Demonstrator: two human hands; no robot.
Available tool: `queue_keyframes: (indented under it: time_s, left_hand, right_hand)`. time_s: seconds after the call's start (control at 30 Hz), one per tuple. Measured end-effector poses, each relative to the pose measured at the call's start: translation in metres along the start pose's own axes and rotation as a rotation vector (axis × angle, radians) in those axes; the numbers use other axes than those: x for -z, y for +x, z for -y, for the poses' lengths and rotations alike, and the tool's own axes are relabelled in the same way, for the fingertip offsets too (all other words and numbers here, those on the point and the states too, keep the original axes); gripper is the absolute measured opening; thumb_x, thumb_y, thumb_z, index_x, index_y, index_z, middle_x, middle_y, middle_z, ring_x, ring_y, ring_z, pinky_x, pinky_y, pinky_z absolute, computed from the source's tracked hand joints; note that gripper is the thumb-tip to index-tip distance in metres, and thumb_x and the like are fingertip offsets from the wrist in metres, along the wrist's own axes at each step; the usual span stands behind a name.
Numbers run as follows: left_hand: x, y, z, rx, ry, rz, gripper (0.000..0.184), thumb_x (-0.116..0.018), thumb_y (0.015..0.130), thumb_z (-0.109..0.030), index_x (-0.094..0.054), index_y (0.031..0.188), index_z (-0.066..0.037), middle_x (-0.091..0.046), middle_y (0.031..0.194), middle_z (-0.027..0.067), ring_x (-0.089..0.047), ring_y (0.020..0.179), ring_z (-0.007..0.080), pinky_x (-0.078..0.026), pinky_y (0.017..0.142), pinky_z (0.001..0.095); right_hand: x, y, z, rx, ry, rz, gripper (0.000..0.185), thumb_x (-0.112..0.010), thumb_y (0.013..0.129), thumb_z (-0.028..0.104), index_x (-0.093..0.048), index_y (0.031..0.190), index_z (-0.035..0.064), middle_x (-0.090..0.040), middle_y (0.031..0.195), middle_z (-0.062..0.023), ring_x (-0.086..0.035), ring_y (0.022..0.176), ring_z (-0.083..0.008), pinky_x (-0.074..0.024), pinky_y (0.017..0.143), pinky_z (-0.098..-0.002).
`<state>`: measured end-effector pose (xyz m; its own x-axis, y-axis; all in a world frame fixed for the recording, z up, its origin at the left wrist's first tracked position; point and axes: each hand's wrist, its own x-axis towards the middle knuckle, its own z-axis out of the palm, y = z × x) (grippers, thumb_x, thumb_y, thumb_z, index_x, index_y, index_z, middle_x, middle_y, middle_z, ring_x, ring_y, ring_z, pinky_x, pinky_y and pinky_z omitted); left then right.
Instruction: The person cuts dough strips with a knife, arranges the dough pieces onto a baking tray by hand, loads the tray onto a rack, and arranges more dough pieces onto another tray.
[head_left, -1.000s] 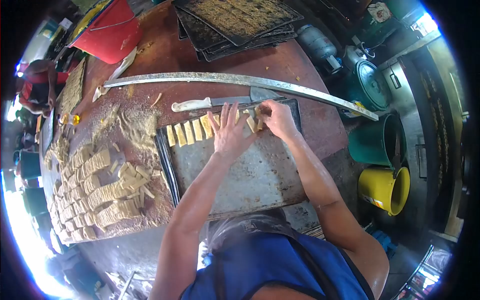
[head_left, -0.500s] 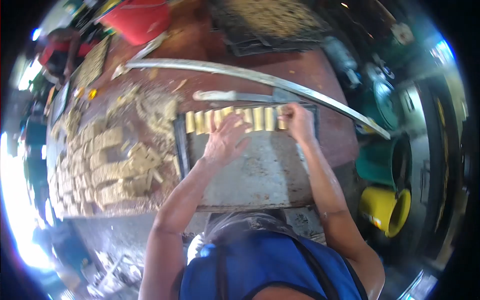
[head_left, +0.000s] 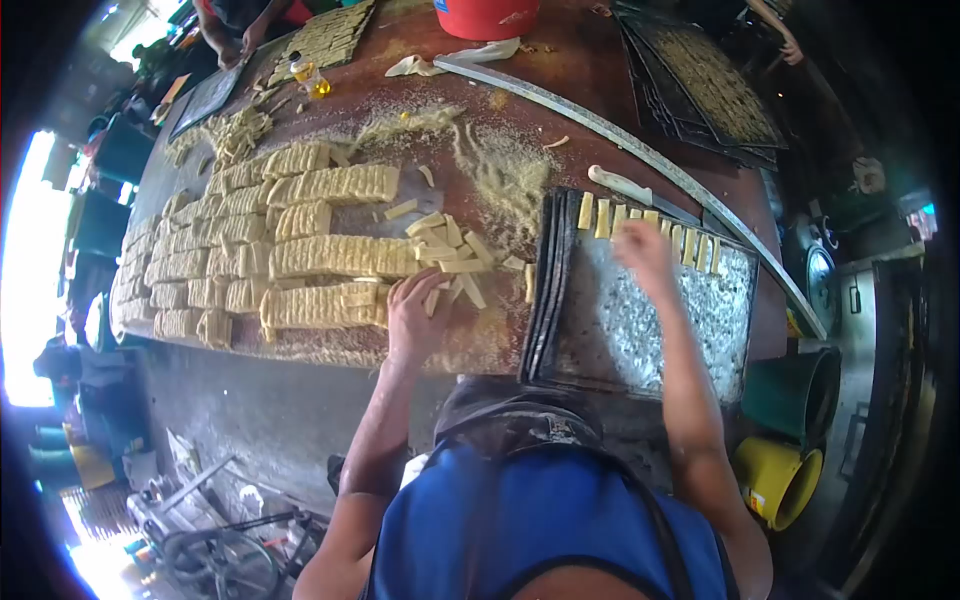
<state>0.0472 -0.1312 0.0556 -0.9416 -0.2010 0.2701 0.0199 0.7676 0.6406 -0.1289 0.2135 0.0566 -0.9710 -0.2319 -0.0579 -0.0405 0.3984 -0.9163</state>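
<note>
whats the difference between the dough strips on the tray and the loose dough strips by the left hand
The row of strips lies on a tray; the loose strips lie on the table. The row is spaced side by side, the loose strips jumbled, some overlapping. Both are pale and narrow.

The person wears a sleeveless blue top (head_left: 540,510), with a black neckline edge (head_left: 560,564) and a dark band (head_left: 657,515) along its right side. Beyond the top's waist end is a dark garment (head_left: 515,405), pale-smudged, with a small light mark (head_left: 560,428). The left hand (head_left: 413,315) and right hand (head_left: 646,258) are bare.
</note>
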Motion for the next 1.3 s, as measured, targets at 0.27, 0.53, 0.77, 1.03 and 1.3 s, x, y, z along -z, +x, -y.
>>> queue_keyframes:
  time_s: [0.27,0.53,0.77,1.03,1.3]
  left_hand:
    - [0.042,0.052,0.089,0.107,0.088,0.097,0.042,-0.076,0.079,-0.018,-0.067,0.119,-0.012,-0.063,0.129,0.0057,-0.056,0.122,0.0266,-0.033,0.108,0.0522]
    - [0.065,0.107,0.104,0.116,0.249,0.714,0.093,-0.091,0.059,-0.035,-0.053,0.139,-0.007,-0.053,0.144,0.0125,-0.043,0.138,0.0287,-0.016,0.118,0.0618]
    - [0.07,0.092,0.12,0.13,0.137,0.576,0.08,-0.087,0.069,-0.034,-0.055,0.136,-0.006,-0.056,0.14,0.0138,-0.049,0.133,0.0286,-0.015,0.119,0.0588]
    - [0.06,0.073,0.144,0.084,0.121,0.413,0.055,-0.081,0.077,-0.029,-0.064,0.126,-0.013,-0.059,0.135,0.0052,-0.047,0.133,0.0246,-0.012,0.119,0.0602]
    - [0.067,0.081,0.093,0.065,-0.1,0.175,0.058,-0.085,0.074,-0.018,-0.062,0.126,-0.005,-0.06,0.134,0.0132,-0.056,0.126,0.0288,-0.044,0.105,0.0419]
  right_hand:
    - [-0.237,0.055,0.093,-0.024,-0.337,0.413,0.031,-0.07,0.088,0.025,-0.07,0.112,0.0058,-0.072,0.108,-0.0143,-0.071,0.096,-0.0246,-0.0565,0.087,-0.0398]
    - [-0.298,0.074,0.075,0.464,-0.407,0.463,0.037,-0.074,0.079,0.02,-0.069,0.112,0.0031,-0.071,0.108,-0.0182,-0.069,0.1,-0.032,-0.0539,0.088,-0.0419]
    - [-0.3,0.074,0.114,0.148,-0.669,0.739,0.048,-0.081,0.074,0.029,-0.068,0.113,0.0026,-0.071,0.108,-0.0185,-0.068,0.101,-0.0336,-0.053,0.087,-0.0422]
    - [-0.32,0.081,0.119,0.015,-0.959,0.865,0.051,-0.089,0.069,0.037,-0.073,0.098,-0.0018,-0.072,0.099,-0.0173,-0.069,0.092,-0.0275,-0.0546,0.082,-0.0418]
    - [-0.261,0.055,0.079,0.215,-0.411,0.699,0.058,-0.087,0.068,0.024,-0.062,0.115,-0.0005,-0.07,0.098,-0.018,-0.069,0.092,-0.0268,-0.0536,0.081,-0.0399]
